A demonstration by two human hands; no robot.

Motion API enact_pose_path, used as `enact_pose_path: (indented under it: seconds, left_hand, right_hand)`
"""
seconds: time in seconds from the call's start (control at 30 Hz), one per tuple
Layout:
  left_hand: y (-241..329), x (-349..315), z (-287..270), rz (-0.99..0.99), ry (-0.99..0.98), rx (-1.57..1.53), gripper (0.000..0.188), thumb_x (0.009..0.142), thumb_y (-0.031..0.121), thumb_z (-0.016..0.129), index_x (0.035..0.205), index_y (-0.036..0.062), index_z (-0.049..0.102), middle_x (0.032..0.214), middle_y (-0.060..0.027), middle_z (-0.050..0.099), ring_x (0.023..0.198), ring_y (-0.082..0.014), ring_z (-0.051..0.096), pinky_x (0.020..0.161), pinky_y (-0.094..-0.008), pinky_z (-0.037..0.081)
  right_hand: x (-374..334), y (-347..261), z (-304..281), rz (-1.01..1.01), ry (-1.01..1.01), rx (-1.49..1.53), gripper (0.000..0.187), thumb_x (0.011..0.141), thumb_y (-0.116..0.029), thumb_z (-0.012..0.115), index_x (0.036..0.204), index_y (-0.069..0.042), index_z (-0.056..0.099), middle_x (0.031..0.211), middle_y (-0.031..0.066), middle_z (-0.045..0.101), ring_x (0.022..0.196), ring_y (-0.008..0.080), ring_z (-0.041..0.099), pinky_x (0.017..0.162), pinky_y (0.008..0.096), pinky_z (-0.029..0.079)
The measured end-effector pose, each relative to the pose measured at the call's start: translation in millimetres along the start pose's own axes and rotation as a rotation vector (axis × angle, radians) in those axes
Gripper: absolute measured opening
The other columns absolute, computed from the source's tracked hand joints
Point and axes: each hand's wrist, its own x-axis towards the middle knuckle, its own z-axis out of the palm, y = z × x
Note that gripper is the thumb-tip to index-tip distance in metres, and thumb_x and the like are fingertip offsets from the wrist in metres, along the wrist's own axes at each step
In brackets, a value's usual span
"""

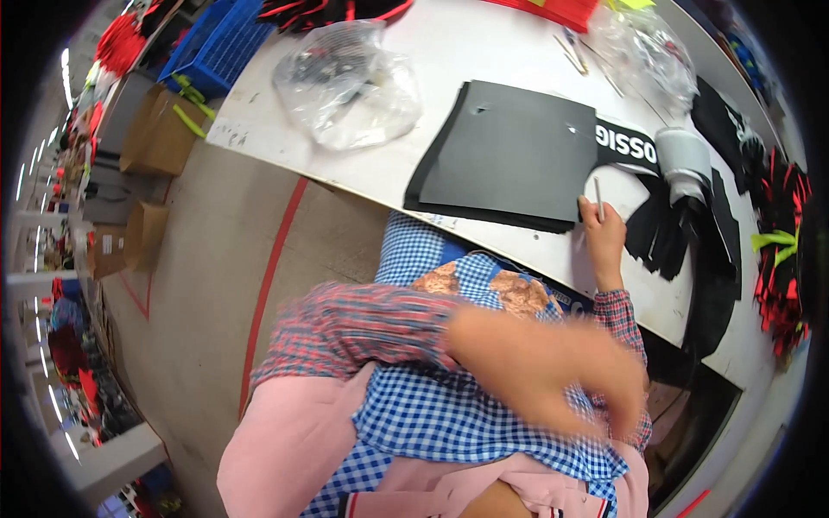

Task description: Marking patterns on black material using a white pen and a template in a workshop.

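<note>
A stack of dark grey rectangular sheets (518,155) lies on the white table, its edges slightly uneven. At the stack's near right corner, my right hand (604,237) is closed around a thin silvery pen-like stick (598,197) that points away from me. Its fingertips touch or nearly touch the corner of the sheets. My left hand (544,367) is across my body above the blue checked apron (414,414), smeared by motion. Nothing can be made out in it. A black band with white lettering (629,145) runs from the stack toward a white roll (682,154).
Black fabric strips (665,233) hang near the table's right edge. A clear plastic bag (345,86) lies left of the stack, another (648,52) at the far right. Several pens (574,52) lie at the back. A blue crate (216,52) and cardboard boxes (160,134) stand left.
</note>
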Motion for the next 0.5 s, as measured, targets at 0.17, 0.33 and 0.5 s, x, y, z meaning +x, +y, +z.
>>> enact_pose_path:
  seconds: [0.17,0.33,0.5]
  left_hand:
    - [-35,-121,-95,-0.552,0.487,1.473,0.049,0.081,0.018,0.081,0.126,0.0080,0.065,0.137,-0.0181,0.058,0.131,-0.0386,0.052,0.111,-0.0475,0.042]
    - [-60,-190,-119,-0.854,0.486,1.668,0.056,0.092,0.038,0.072,0.143,0.0168,0.059,0.162,-0.0163,0.035,0.148,-0.0429,0.032,0.117,-0.0590,0.028]
    - [-67,-207,-130,-0.780,0.449,1.692,0.050,0.095,0.032,0.069,0.142,0.0186,0.060,0.160,-0.0107,0.040,0.148,-0.0389,0.034,0.117,-0.0575,0.029]
  right_hand:
    - [-1,-5,3,0.033,-0.043,0.018,0.046,0.095,-0.043,0.070,0.080,0.001,0.066,0.067,0.0196,0.065,0.058,0.0279,0.062,0.058,0.0409,0.047]
    - [-1,-22,-3,0.008,-0.126,-0.023,0.047,0.094,-0.043,0.070,0.079,0.001,0.068,0.069,0.0199,0.067,0.064,0.0354,0.066,0.061,0.0438,0.049]
    - [0,-19,-10,-0.005,-0.207,-0.048,0.047,0.094,-0.041,0.071,0.076,0.002,0.067,0.068,0.0201,0.066,0.062,0.0346,0.064,0.060,0.0443,0.048]
